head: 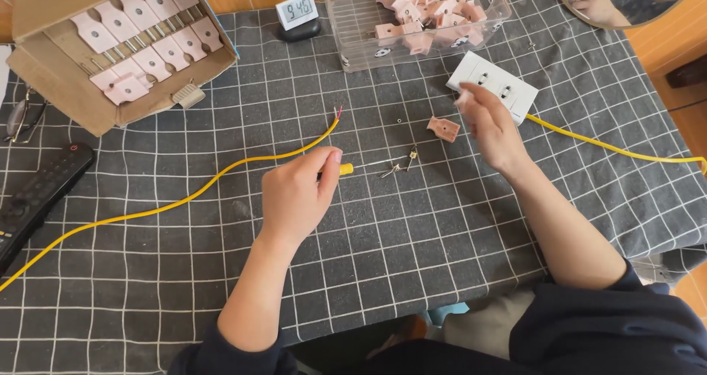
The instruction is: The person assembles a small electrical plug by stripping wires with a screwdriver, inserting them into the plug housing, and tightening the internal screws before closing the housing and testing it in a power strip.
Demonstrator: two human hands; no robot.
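My left hand (298, 195) is closed around a small screwdriver with a yellow handle (345, 169); its thin shaft points right toward two loose metal prongs (392, 170). A yellow cable (221, 176) with stripped red and white wire ends runs under and past this hand. My right hand (492, 128) hovers, blurred, with curled fingers at the near edge of a white power strip (495, 82). Whether it pinches anything is unclear. A pink plug shell (443, 129) lies just left of it, and a tiny screw (398, 120) lies farther left.
A cardboard box (59, 88) of pink plug parts sits at the back left, with a clear bin (353, 44) of more at the back centre. Between them stands a small digital clock (297, 11). A black remote (37, 195) and glasses (18, 114) lie left. The strip's yellow cord (611, 147) trails right.
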